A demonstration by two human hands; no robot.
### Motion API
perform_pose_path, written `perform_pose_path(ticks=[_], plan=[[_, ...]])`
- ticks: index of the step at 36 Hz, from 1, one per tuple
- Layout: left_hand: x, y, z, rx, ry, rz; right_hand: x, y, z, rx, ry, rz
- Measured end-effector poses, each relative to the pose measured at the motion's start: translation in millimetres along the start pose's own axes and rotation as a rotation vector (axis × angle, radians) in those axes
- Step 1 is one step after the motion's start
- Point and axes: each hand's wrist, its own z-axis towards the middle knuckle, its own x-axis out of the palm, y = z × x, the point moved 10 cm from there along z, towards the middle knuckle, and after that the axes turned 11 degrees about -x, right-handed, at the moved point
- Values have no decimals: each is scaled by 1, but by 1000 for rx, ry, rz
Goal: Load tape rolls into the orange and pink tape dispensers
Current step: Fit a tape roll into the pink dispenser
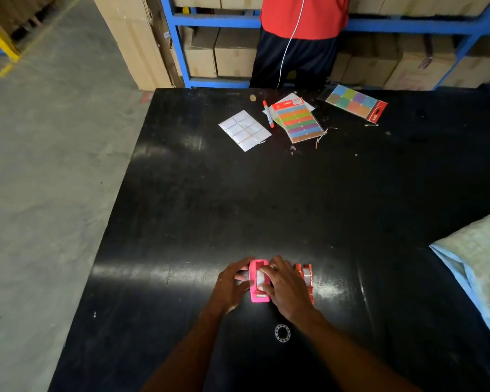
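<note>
The pink tape dispenser (pixel 258 292) stands on the black table (pixel 266 199) near its front edge, with a pale tape roll (pixel 260 277) in its slot. My left hand (pixel 231 284) grips the dispenser's left side. My right hand (pixel 285 287) lies over its right side, fingers on the tape roll. Just to the right stands the orange tape dispenser (pixel 306 278), partly hidden by my right hand, with a pale roll showing in it.
A small ring (pixel 282 333) lies in front of my hands. At the table's far side lie a white label sheet (pixel 244 130), a red marker (pixel 268 114) and two coloured label packs (pixel 300 121), (pixel 354 102). A person stands beyond. A cloth bag (pixel 478 258) sits at the right edge.
</note>
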Motion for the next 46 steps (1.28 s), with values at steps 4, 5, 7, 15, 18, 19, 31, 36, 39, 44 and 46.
perform_pose_path(ticks=[4,5,7,15,18,19,31,36,39,44,46], plan=[[0,0,0,12,4,-10,1,6,3,-5,68,-55],[0,-1,0,16,4,-10,1,8,4,-7,82,-63],[0,-1,-1,18,3,-32,0,11,5,-16,108,-81],[4,-1,1,-38,42,-90,-2,6,20,-28,209,17],[4,1,0,-54,45,-106,-2,10,17,-51,205,53],[4,0,0,-54,50,-99,-1,12,15,-66,190,63],[3,4,5,-83,112,-135,3,6,12,-110,195,98],[2,8,9,-91,120,-145,6,5,17,-92,228,40],[3,11,9,-90,121,-170,9,7,21,-42,250,-8],[3,11,8,-84,125,-147,9,12,22,-9,243,-67],[4,11,8,-106,124,-176,2,13,24,-18,217,-121]])
